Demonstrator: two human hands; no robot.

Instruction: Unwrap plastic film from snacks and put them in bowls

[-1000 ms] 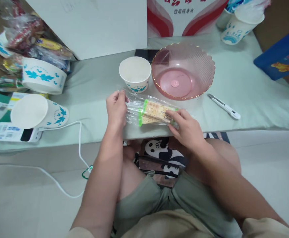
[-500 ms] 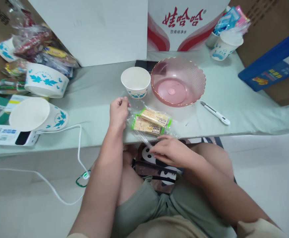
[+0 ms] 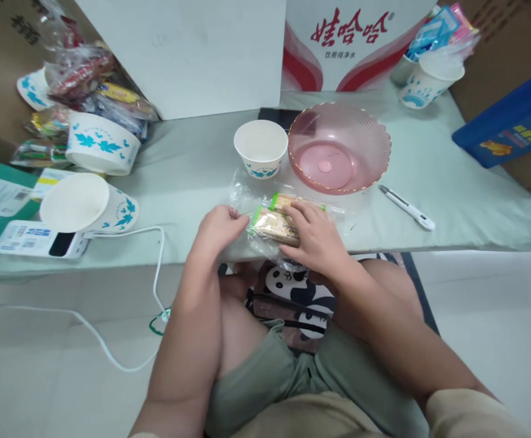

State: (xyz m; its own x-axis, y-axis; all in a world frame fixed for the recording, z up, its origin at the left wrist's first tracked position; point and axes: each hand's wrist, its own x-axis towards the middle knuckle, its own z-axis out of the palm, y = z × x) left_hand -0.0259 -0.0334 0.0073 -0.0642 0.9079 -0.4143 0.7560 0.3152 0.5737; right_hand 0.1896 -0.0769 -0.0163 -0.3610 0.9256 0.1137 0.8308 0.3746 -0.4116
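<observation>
Two biscuit packets with green ends lie near the table's front edge, amid a crinkled clear plastic wrapper (image 3: 242, 188). My right hand (image 3: 317, 237) curves over the right end of the front biscuit packet (image 3: 274, 224), thumb below and fingers above, and covers part of the rear packet (image 3: 288, 201). My left hand (image 3: 219, 230) is closed at the left side, its thumb and finger pinching the wrapper's edge beside the front packet's green end. Just behind the packets stand a white paper bowl (image 3: 260, 146) with blue leaves and a pink ribbed bowl (image 3: 360, 164) with a scalloped gold rim.
A white utility knife (image 3: 406, 208) lies to the right. Two paper bowls (image 3: 123, 207), a power bank (image 3: 12, 238) with a white cable (image 3: 161, 267), and bagged snacks (image 3: 83, 73) crowd the left. White boxes (image 3: 201, 55) stand behind; a filled paper cup (image 3: 429, 82) stands at back right.
My right hand has moved up from the wrapper's front edge onto the biscuit packets. My left hand has shifted slightly down, close to the front packet's left end. The view has shifted a little.
</observation>
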